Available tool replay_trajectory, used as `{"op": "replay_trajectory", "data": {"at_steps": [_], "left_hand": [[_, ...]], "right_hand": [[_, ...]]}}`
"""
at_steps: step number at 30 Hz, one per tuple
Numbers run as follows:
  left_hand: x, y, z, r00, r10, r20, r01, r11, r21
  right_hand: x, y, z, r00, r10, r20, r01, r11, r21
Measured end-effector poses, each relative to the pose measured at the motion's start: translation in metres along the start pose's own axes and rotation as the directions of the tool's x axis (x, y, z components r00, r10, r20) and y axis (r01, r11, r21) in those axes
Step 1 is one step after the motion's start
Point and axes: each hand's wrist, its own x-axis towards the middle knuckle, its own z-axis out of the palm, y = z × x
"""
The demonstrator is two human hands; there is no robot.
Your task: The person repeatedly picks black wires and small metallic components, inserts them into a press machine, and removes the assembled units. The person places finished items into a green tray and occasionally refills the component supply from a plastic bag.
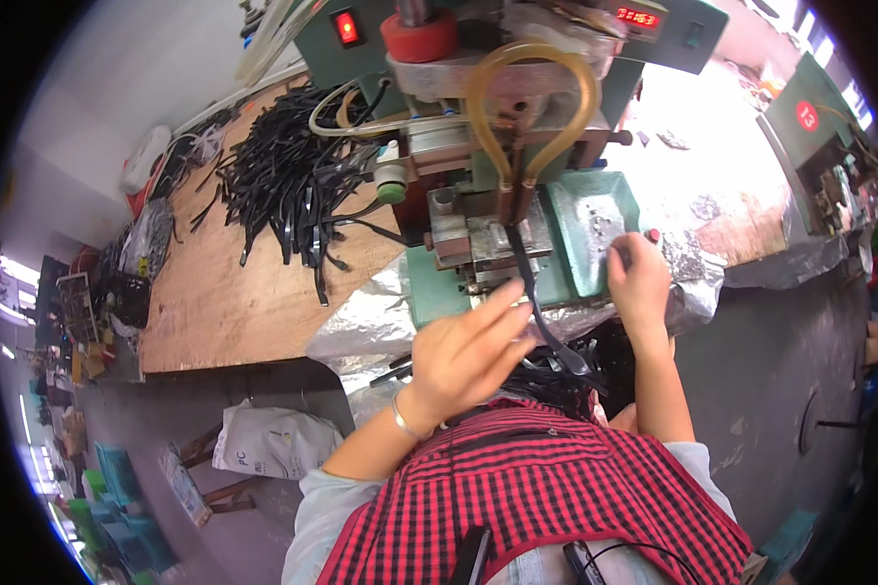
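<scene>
A black strap (541, 317) runs from the middle of the press (502, 239) down over its front edge, its broad lower end hanging near my apron. My left hand (473, 349), with a bracelet at the wrist, reaches to the strap's left side. Its fingers are stretched and apart, the tips close to the strap; whether they touch it I cannot tell. At the right edge of the green tray (566, 239) is my right hand (640, 283), fingers curled together. Anything pinched in them is too small to make out. Small bits lie in the tray.
A heap of black straps (288, 180) covers the wooden table (200, 302) on the left. Foil (361, 307) wraps the table edge. More straps (600, 356) lie against my lap. A looped yellowish tube (585, 97) hangs before the press. A white sack (278, 439) stands below left.
</scene>
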Motion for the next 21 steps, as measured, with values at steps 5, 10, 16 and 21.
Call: {"op": "replay_trajectory", "data": {"at_steps": [5,10,16,21], "left_hand": [[-0.029,-0.014,-0.084,0.951,0.015,-0.309,0.116,0.909,0.401],[0.045,-0.074,-0.109,0.941,0.053,-0.333,0.149,0.82,0.552],[-0.013,-0.24,-0.047,0.95,-0.274,0.15,0.012,0.513,0.858],[-0.03,-0.236,-0.051,0.916,-0.367,0.165,0.107,0.617,0.78]], "right_hand": [[-0.013,0.019,-0.016,0.993,0.058,-0.106,-0.032,0.972,0.231],[0.006,-0.017,-0.018,0.989,-0.029,-0.147,0.063,0.971,0.231],[0.015,-0.021,0.01,0.969,-0.089,-0.232,0.145,0.961,0.236],[-0.016,0.011,-0.015,0.978,0.001,-0.21,0.04,0.98,0.195]]}}
